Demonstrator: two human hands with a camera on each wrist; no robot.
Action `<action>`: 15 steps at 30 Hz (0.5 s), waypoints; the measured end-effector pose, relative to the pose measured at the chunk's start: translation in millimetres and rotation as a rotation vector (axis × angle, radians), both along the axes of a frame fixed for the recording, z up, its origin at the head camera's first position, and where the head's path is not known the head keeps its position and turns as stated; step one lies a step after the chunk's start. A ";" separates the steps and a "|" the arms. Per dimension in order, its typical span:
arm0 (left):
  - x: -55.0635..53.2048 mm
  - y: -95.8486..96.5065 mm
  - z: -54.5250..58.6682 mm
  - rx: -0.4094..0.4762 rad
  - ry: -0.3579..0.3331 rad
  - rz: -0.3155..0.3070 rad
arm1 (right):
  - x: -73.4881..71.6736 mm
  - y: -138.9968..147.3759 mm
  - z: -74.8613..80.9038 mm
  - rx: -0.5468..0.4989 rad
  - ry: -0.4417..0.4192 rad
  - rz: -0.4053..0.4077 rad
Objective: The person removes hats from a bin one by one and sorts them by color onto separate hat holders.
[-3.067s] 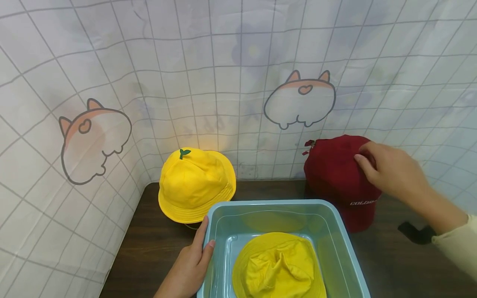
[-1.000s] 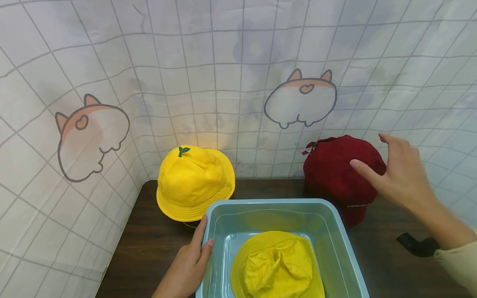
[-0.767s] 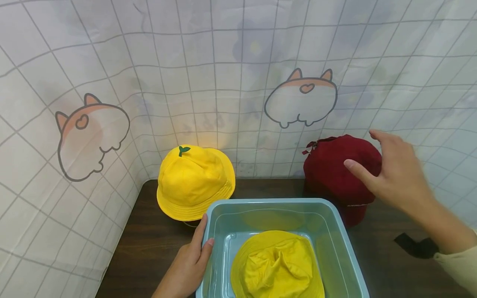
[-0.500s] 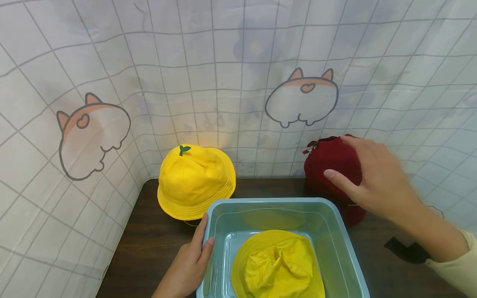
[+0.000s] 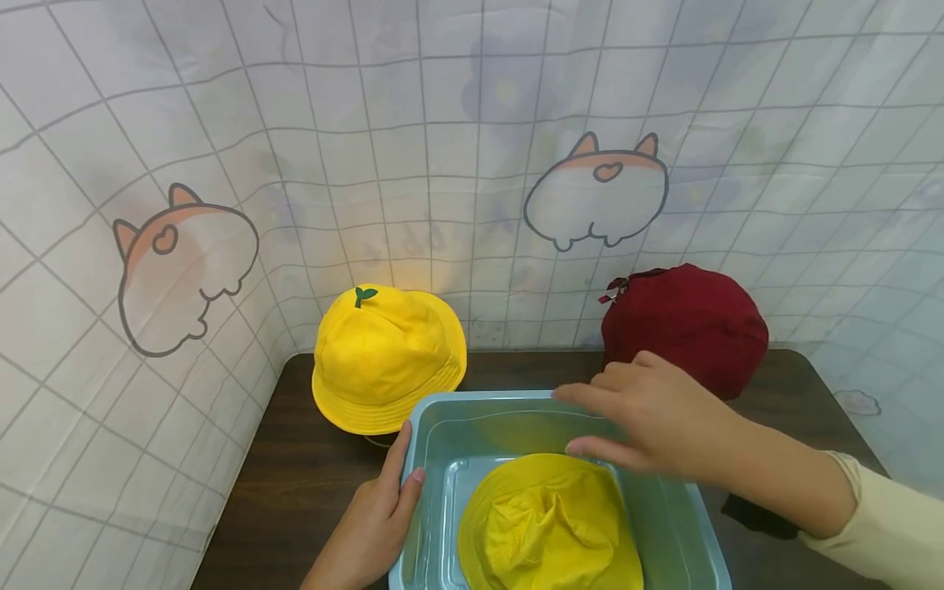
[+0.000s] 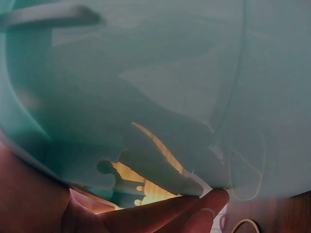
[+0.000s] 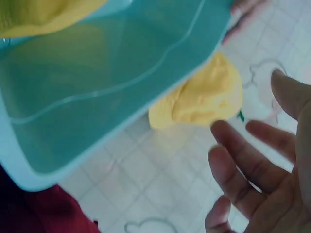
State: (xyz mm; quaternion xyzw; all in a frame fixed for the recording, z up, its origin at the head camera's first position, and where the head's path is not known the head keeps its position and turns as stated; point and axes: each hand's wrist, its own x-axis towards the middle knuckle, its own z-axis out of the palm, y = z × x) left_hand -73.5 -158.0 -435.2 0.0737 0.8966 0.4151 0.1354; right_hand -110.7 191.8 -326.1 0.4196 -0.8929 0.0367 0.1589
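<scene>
My left hand [image 5: 369,520] holds the left side of a light blue plastic basin [image 5: 516,397], its thumb on the rim. In the left wrist view, fingertips [image 6: 216,199] touch the basin's wall. A crumpled yellow bucket hat [image 5: 553,524] lies inside the basin. My right hand [image 5: 649,410] hovers over the basin's far right corner with fingers spread and nothing held. The right wrist view shows that hand [image 7: 257,174] empty too. A dark red cap [image 5: 682,319] stands behind the basin at right, its lower part hidden by the right hand and basin.
Another yellow bucket hat [image 5: 383,352], with a green sprout on top, stands behind the basin at left. A black object [image 5: 760,516] lies partly under the right forearm. The dark wooden table [image 5: 273,483] meets a grid-patterned cloth [image 5: 413,164] at its back and sides.
My right hand has moved left and down from the red cap to above the basin. The red cap stays in place, with its crown fuller than before. My left hand keeps its position.
</scene>
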 end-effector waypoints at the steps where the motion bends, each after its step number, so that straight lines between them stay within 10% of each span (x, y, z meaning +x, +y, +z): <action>1: 0.1 -0.1 0.1 0.001 0.004 0.000 | 0.4 -2.8 -2.1 0.024 -0.015 0.028; 15: 0.5 2.2 1.6 -0.011 0.003 0.018 | 4.6 -35.9 -24.6 0.306 -0.361 0.145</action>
